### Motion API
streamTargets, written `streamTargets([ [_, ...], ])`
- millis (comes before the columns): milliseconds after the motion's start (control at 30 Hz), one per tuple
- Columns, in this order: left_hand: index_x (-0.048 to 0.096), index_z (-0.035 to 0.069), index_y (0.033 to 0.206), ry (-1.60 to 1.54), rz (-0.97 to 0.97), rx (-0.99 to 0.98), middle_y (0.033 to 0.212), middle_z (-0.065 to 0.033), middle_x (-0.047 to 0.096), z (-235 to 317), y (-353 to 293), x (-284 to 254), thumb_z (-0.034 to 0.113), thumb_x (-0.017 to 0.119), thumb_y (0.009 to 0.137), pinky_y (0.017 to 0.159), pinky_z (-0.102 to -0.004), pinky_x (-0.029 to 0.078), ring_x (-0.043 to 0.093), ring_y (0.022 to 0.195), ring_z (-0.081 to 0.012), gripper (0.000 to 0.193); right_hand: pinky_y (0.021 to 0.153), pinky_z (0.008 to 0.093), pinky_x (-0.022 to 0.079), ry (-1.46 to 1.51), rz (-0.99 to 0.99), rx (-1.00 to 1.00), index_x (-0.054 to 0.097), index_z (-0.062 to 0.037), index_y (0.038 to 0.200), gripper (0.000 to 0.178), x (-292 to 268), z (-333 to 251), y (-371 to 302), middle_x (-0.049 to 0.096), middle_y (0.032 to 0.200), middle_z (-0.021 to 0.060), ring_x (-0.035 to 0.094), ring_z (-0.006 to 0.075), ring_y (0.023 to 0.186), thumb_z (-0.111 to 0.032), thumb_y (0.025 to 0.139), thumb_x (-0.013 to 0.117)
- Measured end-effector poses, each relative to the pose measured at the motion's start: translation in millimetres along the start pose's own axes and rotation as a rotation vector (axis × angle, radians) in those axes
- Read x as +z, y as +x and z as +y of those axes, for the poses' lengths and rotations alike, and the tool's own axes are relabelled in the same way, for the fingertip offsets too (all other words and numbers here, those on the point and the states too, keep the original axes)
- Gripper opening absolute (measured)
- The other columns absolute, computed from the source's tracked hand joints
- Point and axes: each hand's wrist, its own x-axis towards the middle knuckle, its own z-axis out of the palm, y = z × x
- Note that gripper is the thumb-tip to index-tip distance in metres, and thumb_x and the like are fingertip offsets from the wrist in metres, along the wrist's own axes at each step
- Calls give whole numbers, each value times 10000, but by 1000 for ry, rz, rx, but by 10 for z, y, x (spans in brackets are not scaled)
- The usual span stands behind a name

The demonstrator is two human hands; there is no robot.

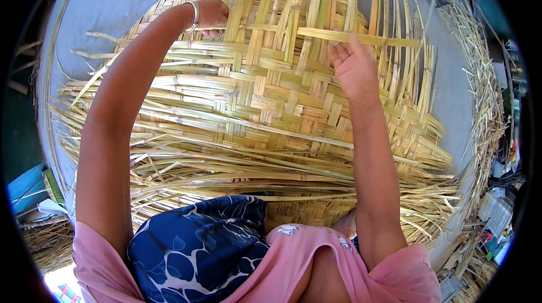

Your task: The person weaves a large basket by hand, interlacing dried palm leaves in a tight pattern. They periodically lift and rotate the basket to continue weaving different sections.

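In front of me spreads a large mat (271, 100) of flat, yellow-green split cane strips in a diagonal-looking weave. A crosswise strip (389, 41) runs over and under the upright strips near the far side. My left hand (212, 14), with a pale bangle at the wrist, is closed at the left part of this crosswise strip, its fingertips partly hidden by upright strips. My right hand (354, 69) is beside the strip's right part, palm partly turned up and fingers loosely apart. One fingertip reaches the strip's lower edge; nothing is gripped there.
Long loose strip ends (186, 159) stick out toward me and to the left. Unwoven upright strips (395, 49) fan out at the far right. A pile of cane scraps (483, 83) lies along the right of the grey floor (107, 7). A blue object (25, 187) lies at the left.
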Motion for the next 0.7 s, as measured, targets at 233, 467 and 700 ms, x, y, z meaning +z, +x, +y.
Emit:
streamTargets([
  [233, 603, 13, 1021, 126, 184, 112, 862, -165, 648, -198, 83, 175, 198, 509, 891, 598, -345, 524, 661, 680, -255, 245, 889, 370, 510, -213, -85, -198, 562, -10, 996, 185, -17, -432, 61, 629, 1015, 128, 604, 222, 1009, -173, 953, 485],
  [467, 579, 15, 973, 423, 407, 124, 921, -200, 629, -330, 58, 266, 198, 457, 907, 801, -440, 456, 592, 857, -370, 229, 843, 343, 525, -320, -42, -336, 535, -24, 1042, 173, 147, -203, -17, 623, 994, 126, 617, 216, 934, -164, 952, 484],
  [700, 540, 25, 859, 479, 399, 422, 866, -221, 578, -762, 116, 170, 144, 475, 865, 732, -474, 428, 535, 846, -423, 136, 860, 446, 508, 171, 217, 111, 480, 8, 1125, 292, -627, 298, 26, 567, 1078, 161, 571, 309, 1009, -200, 927, 534],
])
